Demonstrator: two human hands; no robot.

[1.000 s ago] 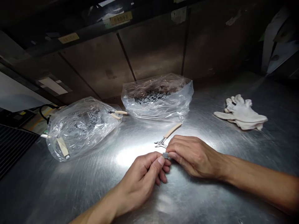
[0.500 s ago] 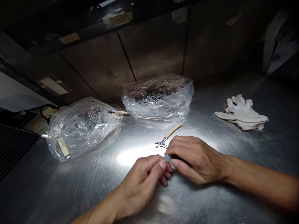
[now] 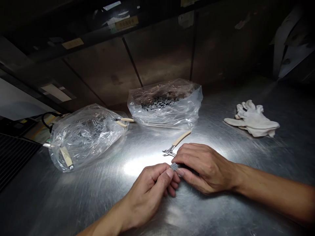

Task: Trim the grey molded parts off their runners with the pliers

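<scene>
A small grey ridged block, perhaps several thin pieces stacked together, is pinched between thumb and fingers of my left hand. On the block's right end rest the thumb and index finger of my right hand, closed around it. Just beyond the right hand lies a pair of nippers with cream handles. One of its handles is hidden under that hand.
An open clear bag of small grey pieces stands at the back. Another clear bag lies left, with a second pair of nippers at its edge and a cream-handled tool by its front. A white glove lies right on the metal table.
The view has shifted slightly. Both hands keep nearly the same hold on the grey block, with only tiny finger movement.
</scene>
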